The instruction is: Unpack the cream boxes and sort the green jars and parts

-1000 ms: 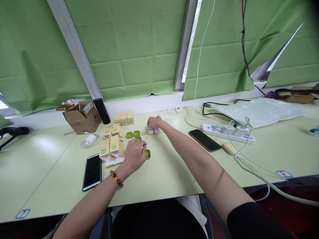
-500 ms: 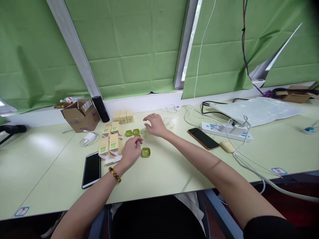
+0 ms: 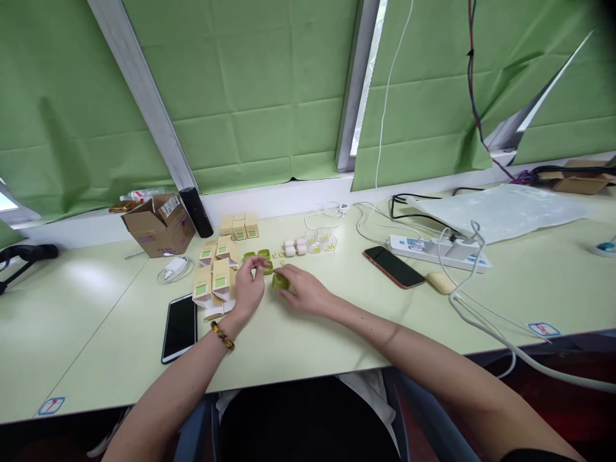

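Green blinds [image 3: 260,96] back a pale tabletop [image 3: 312,350]. Head view: a small green tray [image 3: 280,281], earlier lying free, is now gripped by the right hand [image 3: 305,290], hence the piece in work; the left hand [image 3: 249,287], loosely curled, apparently empty, is beside the cartons [image 3: 220,271].

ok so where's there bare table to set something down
The table is bare from the right hand to the near edge, and left of the white-framed phone toward the black object. It is crowded around the left hand, with tan boxes and green trays, and about the power strip.
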